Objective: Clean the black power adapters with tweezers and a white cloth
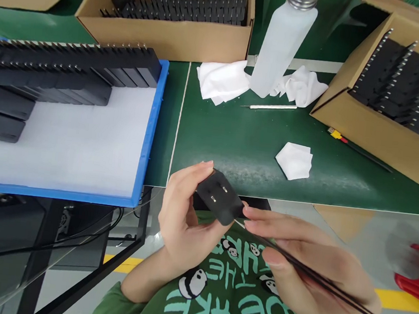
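My left hand (183, 214) is closed around a black power adapter (220, 197), fingers along its sides. Two metal prongs show on the adapter's upward face. In my right hand (318, 265) is a long, thin, dark stick-like tool (334, 288), pinched between thumb and fingers. Its pale, narrow tip reaches the adapter's lower right edge; whether it touches cannot be made out. The tool's far end runs out of view at the lower right. Both hands are just off the table's front edge, above the green shirt.
On the green table (233, 144), a blue-rimmed tray (143, 169) holds several black adapters (89, 83). Cardboard boxes (170, 36) (378, 141) hold more. A white bottle (283, 44), crumpled wipes (223, 80), a folded wipe (294, 160), a needle-tipped pen tool (273, 107) and a yellow-and-red-ended black stick (361, 150) lie between.
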`<state>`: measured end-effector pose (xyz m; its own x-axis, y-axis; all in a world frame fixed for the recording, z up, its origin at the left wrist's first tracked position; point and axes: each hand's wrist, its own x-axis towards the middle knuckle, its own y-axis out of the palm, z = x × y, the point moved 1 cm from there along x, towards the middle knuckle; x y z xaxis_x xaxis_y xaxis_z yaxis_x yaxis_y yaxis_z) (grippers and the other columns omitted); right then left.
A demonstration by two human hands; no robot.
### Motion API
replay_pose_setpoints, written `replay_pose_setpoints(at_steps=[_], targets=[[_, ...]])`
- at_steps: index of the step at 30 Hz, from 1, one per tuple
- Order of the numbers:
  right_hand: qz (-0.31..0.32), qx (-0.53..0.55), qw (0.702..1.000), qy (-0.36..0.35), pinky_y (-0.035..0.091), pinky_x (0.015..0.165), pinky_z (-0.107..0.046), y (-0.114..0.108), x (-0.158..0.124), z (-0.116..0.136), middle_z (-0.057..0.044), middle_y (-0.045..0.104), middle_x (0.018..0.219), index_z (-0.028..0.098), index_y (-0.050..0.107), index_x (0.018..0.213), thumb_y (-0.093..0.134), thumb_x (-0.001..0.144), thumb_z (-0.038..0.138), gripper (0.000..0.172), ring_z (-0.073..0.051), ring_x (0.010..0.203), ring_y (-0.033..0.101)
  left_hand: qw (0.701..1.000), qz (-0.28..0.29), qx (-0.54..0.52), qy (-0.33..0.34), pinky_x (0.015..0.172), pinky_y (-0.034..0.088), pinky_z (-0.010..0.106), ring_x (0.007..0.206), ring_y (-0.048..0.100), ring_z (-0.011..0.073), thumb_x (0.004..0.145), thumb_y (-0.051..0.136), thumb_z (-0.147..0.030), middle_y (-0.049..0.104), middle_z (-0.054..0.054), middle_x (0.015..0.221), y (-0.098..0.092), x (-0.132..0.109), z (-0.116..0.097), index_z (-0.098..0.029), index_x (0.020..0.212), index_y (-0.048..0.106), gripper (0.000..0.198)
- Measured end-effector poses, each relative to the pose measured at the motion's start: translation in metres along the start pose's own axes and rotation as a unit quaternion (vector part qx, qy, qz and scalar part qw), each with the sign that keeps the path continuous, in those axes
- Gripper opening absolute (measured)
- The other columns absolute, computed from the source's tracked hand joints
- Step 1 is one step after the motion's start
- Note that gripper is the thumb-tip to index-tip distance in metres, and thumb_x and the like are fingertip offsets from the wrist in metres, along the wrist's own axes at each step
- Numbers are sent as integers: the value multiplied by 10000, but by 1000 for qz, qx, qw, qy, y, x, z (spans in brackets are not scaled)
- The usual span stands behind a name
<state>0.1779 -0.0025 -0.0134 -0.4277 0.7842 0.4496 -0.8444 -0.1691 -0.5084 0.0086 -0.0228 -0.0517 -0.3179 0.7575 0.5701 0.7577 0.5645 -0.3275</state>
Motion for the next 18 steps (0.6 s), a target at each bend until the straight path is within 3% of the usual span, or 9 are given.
replay_pose_setpoints(at_steps=[6, 11, 18], targets=[[-28, 59, 997, 42, 683, 868, -291, 0, -3, -3, -34, 803, 966, 275, 743, 1139, 632, 964, 265, 208, -225, 933, 790, 1000, 6, 3, 2, 935, 592, 419, 1143, 642, 277, 690, 864, -136, 669, 58, 1233, 0, 0, 0, -253, 1345, 585, 721], [-45, 55, 997, 25, 685, 850, -287, 0, -5, -5, -31, 802, 941, 277, 731, 1140, 595, 986, 284, 205, -217, 909, 793, 1000, 6, 3, 11, 939, 588, 413, 1142, 643, 271, 706, 857, -137, 671, 61, 1237, 0, 0, 0, -238, 1349, 582, 707], [71, 38, 997, -11, 689, 811, -276, -17, 9, -7, -41, 808, 1001, 255, 734, 1124, 646, 949, 211, 200, -227, 935, 790, 1000, 7, 23, 14, 946, 587, 430, 1136, 648, 279, 718, 846, -153, 673, 59, 1222, 0, 0, 0, -246, 1342, 581, 684]])
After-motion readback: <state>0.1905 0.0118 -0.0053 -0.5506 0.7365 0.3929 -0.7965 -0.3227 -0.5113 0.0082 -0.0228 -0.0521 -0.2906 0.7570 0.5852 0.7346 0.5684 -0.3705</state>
